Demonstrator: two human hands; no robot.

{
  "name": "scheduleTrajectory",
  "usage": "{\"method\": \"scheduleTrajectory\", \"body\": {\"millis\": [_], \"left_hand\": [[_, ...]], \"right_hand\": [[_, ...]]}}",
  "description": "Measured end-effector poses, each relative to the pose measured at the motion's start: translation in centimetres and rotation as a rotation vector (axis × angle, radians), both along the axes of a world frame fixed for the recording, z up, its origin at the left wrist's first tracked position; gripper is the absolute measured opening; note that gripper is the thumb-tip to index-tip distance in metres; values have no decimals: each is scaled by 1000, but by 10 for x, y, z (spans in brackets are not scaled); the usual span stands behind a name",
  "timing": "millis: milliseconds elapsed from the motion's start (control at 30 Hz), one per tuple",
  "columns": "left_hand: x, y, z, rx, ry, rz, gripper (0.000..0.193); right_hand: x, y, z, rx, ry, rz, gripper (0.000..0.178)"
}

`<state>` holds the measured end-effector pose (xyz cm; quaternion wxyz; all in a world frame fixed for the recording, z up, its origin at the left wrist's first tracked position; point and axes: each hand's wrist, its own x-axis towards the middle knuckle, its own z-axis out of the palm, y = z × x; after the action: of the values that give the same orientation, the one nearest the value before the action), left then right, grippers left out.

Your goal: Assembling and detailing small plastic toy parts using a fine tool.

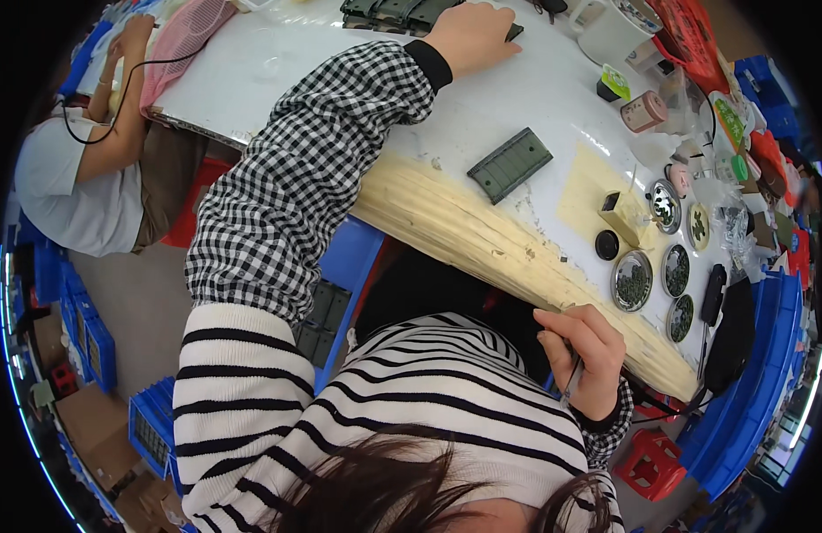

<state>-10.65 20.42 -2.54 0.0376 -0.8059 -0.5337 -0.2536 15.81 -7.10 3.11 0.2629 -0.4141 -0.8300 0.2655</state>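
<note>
Where the grey floor (135, 311) shows at far left, blue crates (94, 333) stand near a seated co-worker (87, 191) in a white top; pink mesh (189, 44) lies on the edge of the white tabletop (277, 75); a blue bin (356, 253) with boxed green panels (315, 338) sits under it; at the far side a row of green panels (397, 13) lies beside the left hand (471, 40), whose fingers bend over a dark piece (516, 33), how firmly I cannot tell; a lone green panel (510, 165) rests flat near the worn, pale yellow front edge (464, 218); the right hand (593, 355) is curled just beside that edge, thumb near forefinger, and whether it pinches anything I cannot tell; a white mug (606, 35) and round metal dishes (632, 280) holding green pieces crowd the table's right; a red stool (651, 464) and a large blue tray (753, 382) stand beyond
</note>
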Motion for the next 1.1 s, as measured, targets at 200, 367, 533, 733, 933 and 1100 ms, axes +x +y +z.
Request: {"method": "scheduleTrajectory", "body": {"millis": [200,367,533,733,933,1100], "left_hand": [[-17,-7,-17,168,-46,-22,37],[-18,10,22,-295,-149,-254,54],[-18,46,48,-521,91,-544,68],[8,75,31,-171,477,-644,33],[-6,56,16,402,322,-643,21],[30,-85,29,-60,-2,-377,50]], "right_hand": [[-12,8,1,17,-6,63,27],[-10,4,1,3,-23,19,27],[-7,2,1,-28,-23,0,25],[-10,1,-1,-54,-10,-18,24],[-6,3,-5,-37,-18,-12,27],[-9,8,-7,-72,-8,-23,26]]}}
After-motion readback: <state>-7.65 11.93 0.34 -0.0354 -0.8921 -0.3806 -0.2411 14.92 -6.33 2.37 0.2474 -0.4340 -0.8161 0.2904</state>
